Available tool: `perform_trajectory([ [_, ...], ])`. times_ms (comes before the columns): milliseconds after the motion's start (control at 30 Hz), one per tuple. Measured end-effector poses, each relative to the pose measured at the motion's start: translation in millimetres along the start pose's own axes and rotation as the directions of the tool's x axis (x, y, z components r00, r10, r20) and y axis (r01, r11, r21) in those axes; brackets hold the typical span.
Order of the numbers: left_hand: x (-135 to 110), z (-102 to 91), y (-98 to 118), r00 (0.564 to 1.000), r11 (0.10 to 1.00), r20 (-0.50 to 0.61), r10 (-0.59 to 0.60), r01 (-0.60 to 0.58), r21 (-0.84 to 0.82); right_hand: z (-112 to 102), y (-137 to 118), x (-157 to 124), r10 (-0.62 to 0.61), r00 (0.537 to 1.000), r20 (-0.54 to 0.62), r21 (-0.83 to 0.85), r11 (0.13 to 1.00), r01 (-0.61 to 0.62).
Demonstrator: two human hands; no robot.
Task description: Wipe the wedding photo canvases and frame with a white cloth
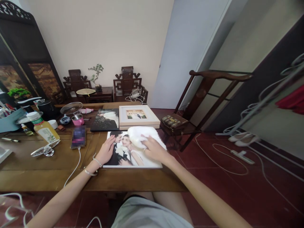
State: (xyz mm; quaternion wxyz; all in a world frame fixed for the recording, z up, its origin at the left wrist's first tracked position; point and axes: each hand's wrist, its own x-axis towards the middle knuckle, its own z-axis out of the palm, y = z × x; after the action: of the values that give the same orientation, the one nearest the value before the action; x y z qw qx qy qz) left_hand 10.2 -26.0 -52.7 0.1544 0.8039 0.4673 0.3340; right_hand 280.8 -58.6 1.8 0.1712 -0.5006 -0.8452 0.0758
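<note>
A large wedding photo (123, 155) with a thin pale edge, an album or a panel I cannot tell which, lies flat near the front of the wooden table. My left hand (106, 148) rests flat on its left side, fingers stretched out together, holding nothing. On the photo's upper right lies a fluffy white cloth (136, 134). My right hand (153, 148) grips and presses this cloth from above, index finger pointing along it. Part of the photo's right side is hidden under the cloth and hand.
Behind the photo lie a dark picture album (104, 119) and a light framed picture (139, 117). To the left are a charging phone (79, 137), a juice-coloured bottle (46, 128), a shiny metal object (46, 149) and a pink mug (78, 119). A wooden chair (201, 91) with a bag stands right.
</note>
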Motion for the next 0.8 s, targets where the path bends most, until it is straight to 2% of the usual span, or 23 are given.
perform_trajectory([
  [233,-0.1,0.8,1.6,1.000,1.000,-0.009,-0.010,0.010,-0.015,-0.4,-52.2,-76.1,-0.088,0.991,0.100,0.051,0.995,0.084],
  [367,0.2,0.4,1.9,1.000,1.000,-0.002,-0.008,0.009,0.004,3.0,-63.7,-92.9,-0.144,0.985,0.093,0.091,0.987,0.135],
  [467,0.2,-0.2,1.0,1.000,1.000,-0.002,-0.002,0.002,0.011,4.4,-57.5,-78.0,-0.127,0.990,0.065,0.104,0.987,0.120],
  [700,0.3,-0.5,-0.7,1.000,1.000,-0.003,0.014,-0.014,0.010,6.8,-30.6,-1.8,-0.112,0.993,0.029,0.007,0.994,0.111],
  [800,0.5,-0.3,-0.7,1.000,1.000,0.002,0.013,-0.013,0.011,6.4,-25.5,19.9,-0.091,0.996,0.019,-0.033,0.995,0.091],
])
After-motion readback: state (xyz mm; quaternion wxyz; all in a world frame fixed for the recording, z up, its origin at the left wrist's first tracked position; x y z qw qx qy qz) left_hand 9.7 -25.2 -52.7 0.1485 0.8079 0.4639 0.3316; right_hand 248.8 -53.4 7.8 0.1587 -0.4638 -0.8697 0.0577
